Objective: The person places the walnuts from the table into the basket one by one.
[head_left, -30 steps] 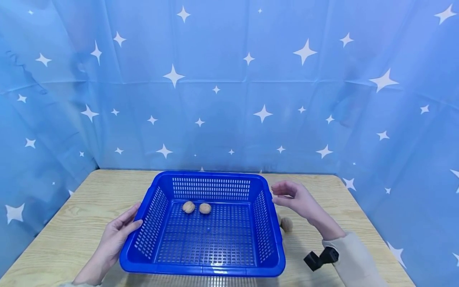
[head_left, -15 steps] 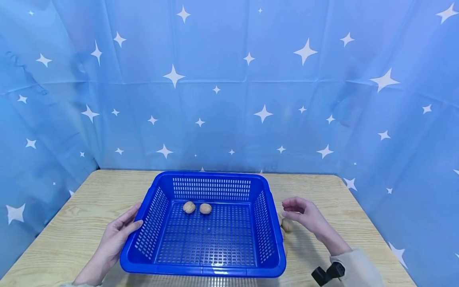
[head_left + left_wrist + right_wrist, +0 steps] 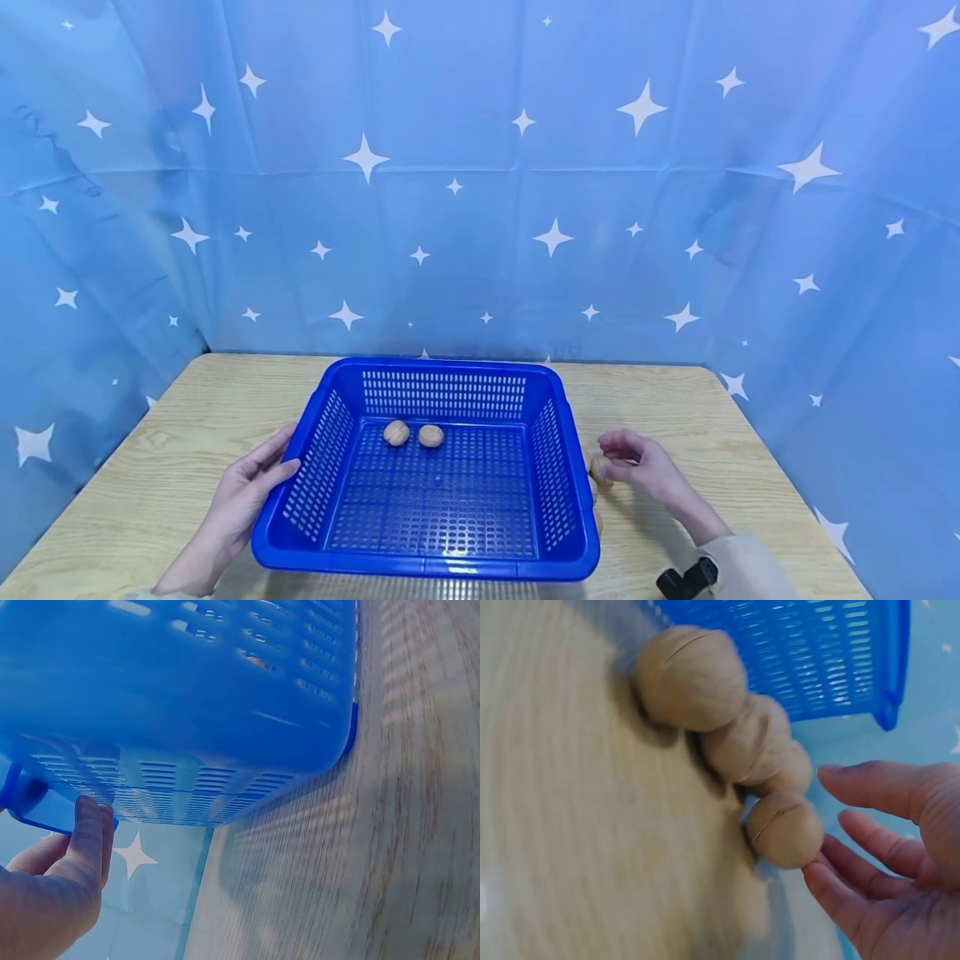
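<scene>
The left hand (image 3: 243, 492) pinches the rim of the blue basket (image 3: 423, 566). The right hand (image 3: 647, 468) has its grip spread at the end walnut (image 3: 784, 829), on the table (image 3: 667, 400) beside the basket; a one-sided push could make it roll.

A blue rectangular plastic basket (image 3: 423, 566) stands on a pale wood-grain table (image 3: 225, 396), two round tan walnuts (image 3: 396, 432) inside near eleven and twelve o'clock. Four more walnuts (image 3: 691, 679) lie outside at three o'clock
</scene>
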The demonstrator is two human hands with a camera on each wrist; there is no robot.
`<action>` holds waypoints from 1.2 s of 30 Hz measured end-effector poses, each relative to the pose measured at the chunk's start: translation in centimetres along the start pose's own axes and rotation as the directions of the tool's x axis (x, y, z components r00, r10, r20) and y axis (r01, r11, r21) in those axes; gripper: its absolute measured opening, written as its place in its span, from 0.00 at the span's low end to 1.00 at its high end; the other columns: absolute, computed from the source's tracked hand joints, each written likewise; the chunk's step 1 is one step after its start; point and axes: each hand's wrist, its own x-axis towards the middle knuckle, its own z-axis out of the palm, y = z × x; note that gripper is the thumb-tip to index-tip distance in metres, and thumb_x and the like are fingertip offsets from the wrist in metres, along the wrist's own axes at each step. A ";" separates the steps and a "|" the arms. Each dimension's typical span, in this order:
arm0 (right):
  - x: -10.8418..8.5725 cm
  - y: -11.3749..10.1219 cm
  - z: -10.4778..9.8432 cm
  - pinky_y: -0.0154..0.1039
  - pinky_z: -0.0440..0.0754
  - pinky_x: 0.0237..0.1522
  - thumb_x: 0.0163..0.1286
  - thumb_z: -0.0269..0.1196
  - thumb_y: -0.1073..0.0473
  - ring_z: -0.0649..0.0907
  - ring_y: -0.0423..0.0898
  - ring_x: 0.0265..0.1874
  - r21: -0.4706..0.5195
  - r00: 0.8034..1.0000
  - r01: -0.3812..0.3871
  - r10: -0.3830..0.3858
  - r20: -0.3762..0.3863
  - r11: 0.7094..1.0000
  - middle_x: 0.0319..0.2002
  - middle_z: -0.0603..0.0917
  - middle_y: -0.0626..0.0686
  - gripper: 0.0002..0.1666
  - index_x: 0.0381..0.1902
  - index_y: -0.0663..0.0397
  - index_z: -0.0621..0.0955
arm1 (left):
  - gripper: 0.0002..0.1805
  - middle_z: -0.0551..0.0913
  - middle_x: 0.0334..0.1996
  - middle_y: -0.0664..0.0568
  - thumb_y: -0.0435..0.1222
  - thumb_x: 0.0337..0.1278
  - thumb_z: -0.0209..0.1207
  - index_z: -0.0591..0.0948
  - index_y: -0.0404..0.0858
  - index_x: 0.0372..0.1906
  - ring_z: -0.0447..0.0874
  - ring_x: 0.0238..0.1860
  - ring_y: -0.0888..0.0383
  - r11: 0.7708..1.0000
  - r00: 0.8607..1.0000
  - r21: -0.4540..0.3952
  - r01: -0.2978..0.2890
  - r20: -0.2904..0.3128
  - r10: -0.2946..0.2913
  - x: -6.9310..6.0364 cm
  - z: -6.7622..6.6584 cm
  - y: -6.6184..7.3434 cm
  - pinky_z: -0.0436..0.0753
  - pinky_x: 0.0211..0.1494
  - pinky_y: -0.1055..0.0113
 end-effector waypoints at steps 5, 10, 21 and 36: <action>0.1 0.7 0.4 0.36 0.80 0.43 0.53 0.69 0.70 0.80 0.55 0.44 -0.056 1.000 -0.026 0.026 -0.003 0.998 0.44 0.80 0.65 0.24 0.48 0.74 0.75 | 0.33 0.77 0.45 0.77 0.34 0.63 0.56 0.58 0.33 0.69 0.77 0.46 0.74 1.000 1.000 0.004 0.005 -0.003 -0.005 -0.1 0.0 0.0 0.80 0.44 0.73; 0.1 0.8 0.5 0.37 0.80 0.41 0.50 0.70 0.71 0.80 0.53 0.42 -0.105 0.999 -0.040 0.040 -0.001 0.994 0.43 0.81 0.63 0.24 0.47 0.71 0.77 | 0.33 0.77 0.45 0.77 0.34 0.63 0.57 0.57 0.32 0.69 0.76 0.47 0.76 1.000 1.000 0.010 -0.003 0.004 0.003 0.0 0.0 0.0 0.79 0.45 0.73; 0.0 0.7 0.6 0.39 0.81 0.39 0.50 0.71 0.69 0.82 0.51 0.38 -0.220 0.998 -0.057 0.050 -0.035 0.974 0.40 0.83 0.59 0.20 0.43 0.66 0.81 | 0.32 0.77 0.46 0.75 0.33 0.63 0.56 0.58 0.34 0.70 0.76 0.47 0.74 1.000 1.000 -0.021 0.005 0.012 -0.005 0.0 -0.1 -0.1 0.80 0.45 0.72; 0.5 -2.9 -1.8 0.39 0.83 0.39 0.57 0.68 0.65 0.82 0.56 0.42 -0.168 0.999 -0.029 0.022 -0.042 0.985 0.44 0.81 0.63 0.22 0.49 0.70 0.78 | 0.34 0.77 0.46 0.76 0.35 0.63 0.57 0.57 0.33 0.70 0.76 0.47 0.74 1.000 1.000 -0.020 0.003 0.011 -0.003 0.0 0.0 -0.1 0.79 0.46 0.73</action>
